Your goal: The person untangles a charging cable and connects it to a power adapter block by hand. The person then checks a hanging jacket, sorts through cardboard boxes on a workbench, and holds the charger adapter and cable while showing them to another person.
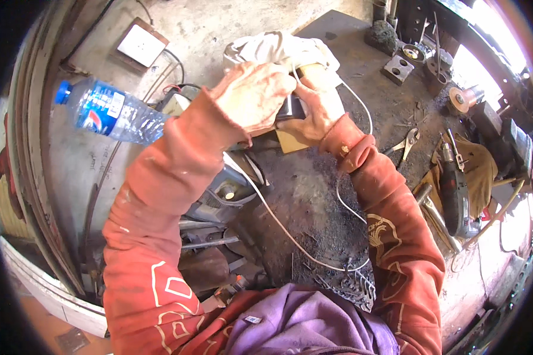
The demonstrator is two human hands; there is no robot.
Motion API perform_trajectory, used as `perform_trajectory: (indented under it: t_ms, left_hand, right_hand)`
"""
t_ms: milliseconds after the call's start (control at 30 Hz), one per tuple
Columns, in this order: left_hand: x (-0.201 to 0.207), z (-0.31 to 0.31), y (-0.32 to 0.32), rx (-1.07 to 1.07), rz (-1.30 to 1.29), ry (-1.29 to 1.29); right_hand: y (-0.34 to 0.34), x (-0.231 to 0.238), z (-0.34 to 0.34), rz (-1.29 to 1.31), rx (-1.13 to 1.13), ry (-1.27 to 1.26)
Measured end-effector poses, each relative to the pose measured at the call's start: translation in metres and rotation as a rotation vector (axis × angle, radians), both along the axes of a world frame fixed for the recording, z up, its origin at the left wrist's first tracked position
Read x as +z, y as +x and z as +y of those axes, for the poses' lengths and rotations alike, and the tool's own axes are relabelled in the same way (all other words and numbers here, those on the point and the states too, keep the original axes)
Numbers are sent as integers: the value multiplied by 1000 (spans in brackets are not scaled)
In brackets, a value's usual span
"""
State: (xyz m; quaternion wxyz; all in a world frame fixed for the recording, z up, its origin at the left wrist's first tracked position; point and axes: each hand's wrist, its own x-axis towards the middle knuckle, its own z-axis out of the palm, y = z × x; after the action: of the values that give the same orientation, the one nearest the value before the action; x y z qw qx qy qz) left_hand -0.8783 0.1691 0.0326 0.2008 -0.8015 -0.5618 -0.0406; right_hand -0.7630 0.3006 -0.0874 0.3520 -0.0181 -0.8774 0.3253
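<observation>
My left hand (pixel 254 94) is closed, its fingertips turned inward against my right hand; what they grip is hidden. My right hand (pixel 321 112) is wrapped round a small dark, shiny block-like object (pixel 289 109), whose kind I cannot make out. Under that object and my right hand a flat tan piece (pixel 292 142) shows. A thin white cable (pixel 366 105) passes close by my fingers and loops down over the bench. Just beyond both hands lies a crumpled off-white cloth (pixel 272 47).
A dark, gritty workbench (pixel 314 195) spreads below my arms. On the left are a plastic bottle (pixel 118 113) and a white socket box (pixel 141 46). To the right lie pliers (pixel 406 144), a dark power tool (pixel 454 195) and a drilled metal block (pixel 398 70).
</observation>
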Motion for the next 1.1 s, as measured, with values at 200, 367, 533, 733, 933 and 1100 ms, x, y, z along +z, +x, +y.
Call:
perform_trajectory:
  t_ms: [200, 367, 533, 733, 933, 1100]
  left_hand:
    - [-28, 18, -27, 441, -202, -481]
    - [-47, 44, -43, 472, -47, -191]
    - [-3, 27, 8, 434, -733, -16]
    - [-2, 3, 52, 199, -587, 117]
    - [27, -47, 44, -4, -578, 256]
    - [47, -147, 58, 171, -732, 146]
  right_hand:
    - [-4, 19, 11, -390, 53, 80]
    - [-3, 21, 34, -280, 267, -421]
    - [38, 27, 35, -21, 490, -1160]
    - [59, 63, 2, 3, 316, -859]
    - [67, 98, -13, -62, 204, -175]
    - [63, 107, -15, 74, 111, 192]
